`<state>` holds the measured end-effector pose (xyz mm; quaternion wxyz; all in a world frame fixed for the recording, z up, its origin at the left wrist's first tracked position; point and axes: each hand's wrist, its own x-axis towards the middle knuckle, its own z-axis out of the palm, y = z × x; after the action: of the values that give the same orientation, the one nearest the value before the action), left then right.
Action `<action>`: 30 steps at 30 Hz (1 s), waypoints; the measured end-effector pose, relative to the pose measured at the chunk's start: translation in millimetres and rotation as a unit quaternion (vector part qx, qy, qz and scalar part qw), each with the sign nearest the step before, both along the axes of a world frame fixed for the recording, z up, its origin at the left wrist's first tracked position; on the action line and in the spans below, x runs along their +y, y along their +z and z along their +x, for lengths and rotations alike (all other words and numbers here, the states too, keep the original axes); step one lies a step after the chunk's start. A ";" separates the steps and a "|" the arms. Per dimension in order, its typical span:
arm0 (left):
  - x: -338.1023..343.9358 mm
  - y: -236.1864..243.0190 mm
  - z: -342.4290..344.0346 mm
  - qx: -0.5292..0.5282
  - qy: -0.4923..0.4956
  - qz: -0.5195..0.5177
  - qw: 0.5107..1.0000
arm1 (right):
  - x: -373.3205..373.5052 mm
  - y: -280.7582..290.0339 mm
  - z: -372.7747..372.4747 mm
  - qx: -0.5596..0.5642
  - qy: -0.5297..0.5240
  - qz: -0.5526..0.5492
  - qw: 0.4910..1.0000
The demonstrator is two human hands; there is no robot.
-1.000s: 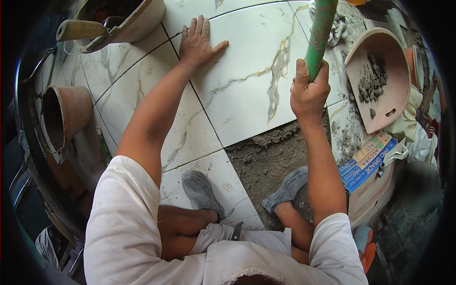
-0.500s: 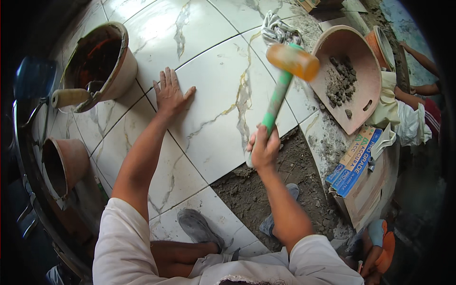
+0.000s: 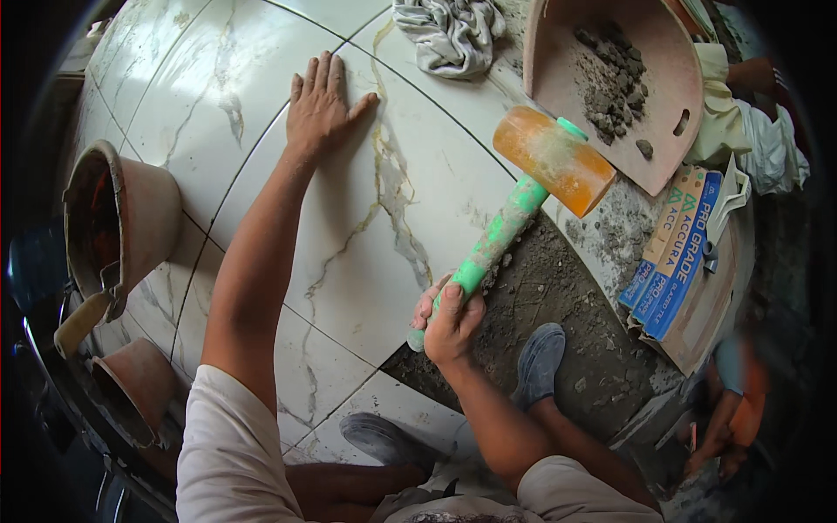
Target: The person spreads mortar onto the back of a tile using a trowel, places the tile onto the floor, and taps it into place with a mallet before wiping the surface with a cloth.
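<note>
My left hand [image 3: 323, 109] lies flat with fingers spread on a large white marble-look floor tile [image 3: 349, 253], near its far corner. In my right hand [image 3: 449, 322] is a mallet [image 3: 493, 240] with an orange head and a green, mortar-spotted handle. Its head points away to the right, over the tile's right edge and the dusty tile beside it; whether it touches anything I cannot tell. To the tile's right, a bed of grey mortar [image 3: 562, 288] lies exposed, with one of my grey shoes [image 3: 540, 362] on it.
A pink scoop-shaped pan [image 3: 558, 52] with mortar lumps and a crumpled cloth [image 3: 449, 35] lie beyond. At right is a blue-and-tan tile carton [image 3: 676, 257]. Two buckets [image 3: 153, 209] stand at left, a wooden-handled trowel [image 3: 83, 322] on the larger one. Another person [image 3: 737, 392] is at lower right.
My view has shifted. The left hand has slid farther along the tile's edge toward the far corner. The mallet, blurred by its swing before, now shows sharply, its head tipped farther right.
</note>
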<state>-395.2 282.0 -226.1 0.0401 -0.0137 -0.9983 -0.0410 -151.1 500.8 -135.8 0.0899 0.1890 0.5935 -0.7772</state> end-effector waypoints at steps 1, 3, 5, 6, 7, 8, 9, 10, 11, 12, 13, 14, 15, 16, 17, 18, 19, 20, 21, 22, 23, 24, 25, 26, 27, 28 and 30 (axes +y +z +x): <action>1.6 -1.8 0.7 0.002 0.012 -0.009 1.000 | 3.2 -5.1 -2.8 0.036 -0.024 -0.016 0.999; 2.0 -3.8 1.1 -0.003 0.026 -0.013 1.000 | 9.2 -13.3 -10.6 0.029 0.022 0.171 0.985; 1.3 -4.5 1.1 -0.002 0.022 -0.021 1.000 | 14.5 -12.9 -17.5 -0.122 0.147 0.321 0.928; 0.4 -4.2 0.3 0.005 0.024 -0.021 0.999 | 18.0 -9.2 -20.0 -0.092 0.143 0.303 0.938; 0.2 -4.0 -1.0 -0.009 0.028 -0.028 0.999 | 21.8 -2.8 -20.6 -0.072 0.175 0.301 0.935; 0.2 -3.6 -2.2 -0.019 0.033 -0.025 0.999 | 26.3 5.1 -19.1 -0.046 0.202 0.297 0.932; 0.4 -3.3 -3.7 -0.009 0.032 -0.024 0.999 | 30.3 12.1 -17.3 0.011 0.190 0.328 0.925; 0.8 -3.1 -4.1 -0.030 0.037 -0.031 0.998 | 37.6 16.8 -16.0 0.000 0.177 0.341 0.923; 1.5 -3.0 -4.6 -0.043 0.043 -0.053 0.997 | 49.2 18.7 -16.3 0.111 0.155 0.374 0.907; 1.9 -3.5 -4.5 -0.022 0.037 -0.044 0.998 | 62.4 18.2 -15.4 0.198 0.154 0.405 0.879; 2.5 -4.5 -4.1 -0.026 0.040 -0.048 0.998 | 78.6 14.3 -17.1 0.253 0.152 0.449 0.843; 2.2 -5.6 -3.9 -0.031 0.046 -0.054 0.997 | 95.1 7.5 -19.8 0.285 0.159 0.475 0.817; 1.7 -7.0 -3.5 -0.027 0.044 -0.058 0.997 | 108.2 0.0 -20.5 0.265 0.179 0.525 0.789; 1.0 -8.2 -3.7 -0.029 0.040 -0.050 0.998 | 118.7 -7.2 -20.8 0.258 0.174 0.571 0.759; -0.4 -8.6 -3.4 -0.036 0.043 -0.045 0.997 | 127.0 -13.7 -21.6 0.154 0.251 0.614 0.732; -1.7 -7.7 -4.4 -0.039 0.043 -0.037 0.998 | 133.3 -18.3 -24.2 0.042 0.315 0.652 0.689; -2.5 -5.7 -4.2 -0.038 0.047 -0.041 0.997 | 137.6 -18.7 -22.3 0.082 0.304 0.623 0.716; -1.5 -2.4 -5.1 -0.040 0.052 -0.050 0.997 | 140.5 -17.6 -23.0 0.118 0.287 0.620 0.721; 2.3 1.4 -3.1 -0.058 0.050 -0.051 0.996 | 142.7 -13.0 -21.1 0.156 0.286 0.603 0.728; 9.7 5.6 -0.7 -0.041 0.051 -0.057 0.996 | 145.0 -7.0 -19.6 0.200 0.283 0.587 0.732; 19.7 11.3 1.1 -0.029 -0.004 -0.091 0.995 | 149.8 1.2 -18.1 0.229 0.282 0.564 0.742; 28.0 18.6 5.5 -0.054 -0.043 -0.139 0.988 | 154.0 8.7 -16.6 0.229 0.279 0.566 0.741; 46.1 21.5 14.4 -0.019 -0.155 -0.100 0.983 | 159.7 15.4 -15.3 0.278 0.271 0.546 0.742; 72.0 20.9 24.1 -0.064 -0.252 -0.065 0.963 | 166.5 20.8 -14.4 0.321 0.267 0.526 0.741; 96.6 19.5 36.0 -0.061 -0.345 0.007 0.937 | 173.5 26.2 -10.9 0.322 0.281 0.526 0.735; 123.0 16.5 49.1 -0.039 -0.364 -0.002 0.931 | 179.6 29.9 -7.5 0.334 0.284 0.520 0.733; 156.4 12.7 63.0 -0.013 -0.341 -0.018 0.940 | 191.7 35.2 0.5 0.284 0.310 0.528 0.738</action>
<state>-332.1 438.4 -213.3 0.0100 -0.3538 -0.9346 -0.0340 -150.6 692.6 -100.7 0.0387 -0.2175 0.9325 -0.2856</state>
